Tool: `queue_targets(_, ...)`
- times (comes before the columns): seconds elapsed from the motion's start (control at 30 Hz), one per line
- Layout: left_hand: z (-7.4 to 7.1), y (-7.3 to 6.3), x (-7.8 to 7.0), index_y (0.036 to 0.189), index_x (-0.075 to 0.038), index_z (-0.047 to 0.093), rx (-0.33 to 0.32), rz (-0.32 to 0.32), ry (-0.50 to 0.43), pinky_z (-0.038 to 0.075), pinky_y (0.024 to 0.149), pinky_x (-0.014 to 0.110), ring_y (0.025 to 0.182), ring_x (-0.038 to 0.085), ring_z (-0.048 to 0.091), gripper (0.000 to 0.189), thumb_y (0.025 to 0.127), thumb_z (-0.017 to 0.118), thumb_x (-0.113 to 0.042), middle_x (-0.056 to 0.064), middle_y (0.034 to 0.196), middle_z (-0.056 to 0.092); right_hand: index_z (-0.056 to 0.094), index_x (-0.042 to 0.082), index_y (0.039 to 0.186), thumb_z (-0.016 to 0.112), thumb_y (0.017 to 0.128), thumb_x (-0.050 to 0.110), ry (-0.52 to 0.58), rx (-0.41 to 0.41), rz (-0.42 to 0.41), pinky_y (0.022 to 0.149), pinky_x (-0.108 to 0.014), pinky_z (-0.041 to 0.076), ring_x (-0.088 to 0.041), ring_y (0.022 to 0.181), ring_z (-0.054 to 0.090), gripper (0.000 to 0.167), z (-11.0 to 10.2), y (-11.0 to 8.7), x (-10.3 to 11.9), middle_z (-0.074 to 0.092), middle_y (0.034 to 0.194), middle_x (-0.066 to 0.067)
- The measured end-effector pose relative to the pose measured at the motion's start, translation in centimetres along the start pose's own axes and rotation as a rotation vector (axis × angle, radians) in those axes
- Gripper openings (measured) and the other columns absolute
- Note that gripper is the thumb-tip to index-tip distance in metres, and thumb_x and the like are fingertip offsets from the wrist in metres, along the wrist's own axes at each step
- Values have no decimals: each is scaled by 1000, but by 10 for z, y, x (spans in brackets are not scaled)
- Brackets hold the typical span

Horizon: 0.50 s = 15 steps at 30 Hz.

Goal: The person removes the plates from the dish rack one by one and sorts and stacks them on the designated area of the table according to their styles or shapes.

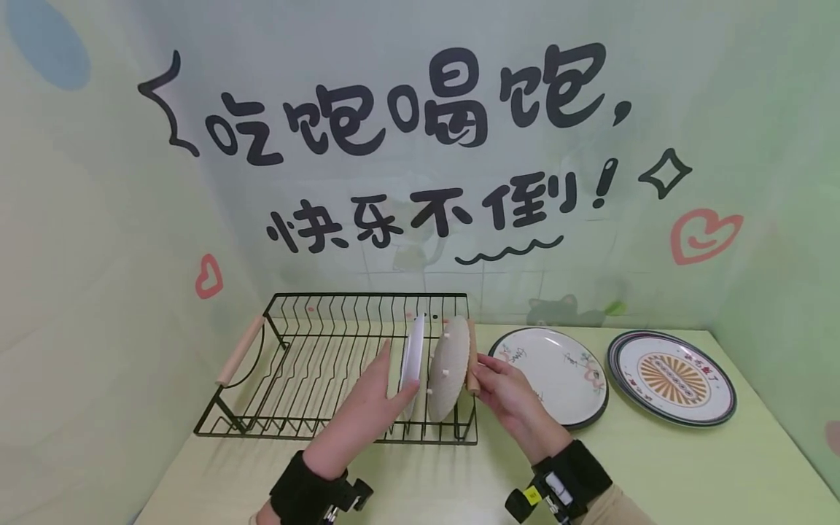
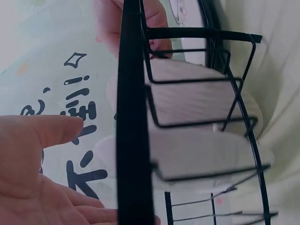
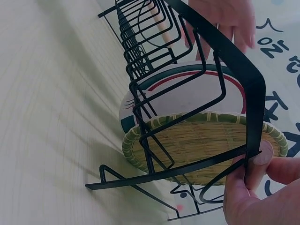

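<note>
A black wire dish rack (image 1: 328, 421) stands on the table. At its right end, a white plate (image 1: 413, 357) stands on edge, with green and red bands on its other face. Beside it a round woven bamboo basket (image 1: 449, 372) stands upright, its pale underside towards the left. My left hand (image 1: 367, 394) is at the plate with fingers extended and thumb apart; whether it touches the plate I cannot tell. My right hand (image 1: 508, 390) grips the rack's right wooden handle (image 3: 258, 164), thumb and fingers about it.
Right of the rack lies a flowered plate (image 1: 551, 372) with a dark rim. Farther right, stacked plates (image 1: 672, 379) have an orange sunburst on top. The rack's left wooden handle (image 1: 240, 351) juts outward. A printed curtain (image 1: 420, 168) hangs behind the table.
</note>
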<state>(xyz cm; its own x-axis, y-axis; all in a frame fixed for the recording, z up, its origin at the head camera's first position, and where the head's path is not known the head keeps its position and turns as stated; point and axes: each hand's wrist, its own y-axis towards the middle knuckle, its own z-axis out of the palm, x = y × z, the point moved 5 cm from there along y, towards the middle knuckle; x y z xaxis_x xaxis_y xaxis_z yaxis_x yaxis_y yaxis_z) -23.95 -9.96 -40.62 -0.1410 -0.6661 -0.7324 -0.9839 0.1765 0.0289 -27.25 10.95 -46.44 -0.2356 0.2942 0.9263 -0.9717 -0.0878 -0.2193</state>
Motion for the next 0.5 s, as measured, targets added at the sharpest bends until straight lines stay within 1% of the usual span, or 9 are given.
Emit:
queue_targets(0.13, 13, 6, -6, 153, -8, 6, -24, 25, -26, 36, 104, 55, 137, 36, 31, 87, 91, 61, -35, 16, 156, 18, 40, -7, 137, 48, 97, 5, 18, 0, 0, 81, -22, 52, -11, 92, 62, 43, -2, 0, -1, 53, 125, -20)
queue_targets(0.27, 20, 11, -9, 152, -7, 10, -56, 42, 0, 42, 97, 56, 131, 38, 39, 83, 91, 63, -26, 18, 153, 25, 40, -7, 138, 49, 97, 7, 11, 11, -1, 83, -23, 52, -11, 95, 61, 44, -2, 0, -1, 50, 129, -21)
queue_targets(0.37, 24, 13, -8, 152, -6, 13, -63, 28, 9, 46, 93, 55, 128, 39, 44, 80, 91, 62, -22, 21, 149, 33, 40, -6, 138, 50, 97, 8, 6, 16, -5, 84, -23, 51, -12, 96, 61, 45, -2, 0, -1, 49, 131, -22)
queue_targets(0.5, 27, 15, -6, 151, -4, 17, -47, 0, -17, 49, 88, 52, 123, 41, 48, 73, 93, 57, -21, 25, 143, 41, 40, -7, 137, 49, 97, 7, 3, 9, -18, 83, -23, 52, -11, 95, 61, 44, -1, 0, -1, 50, 130, -22)
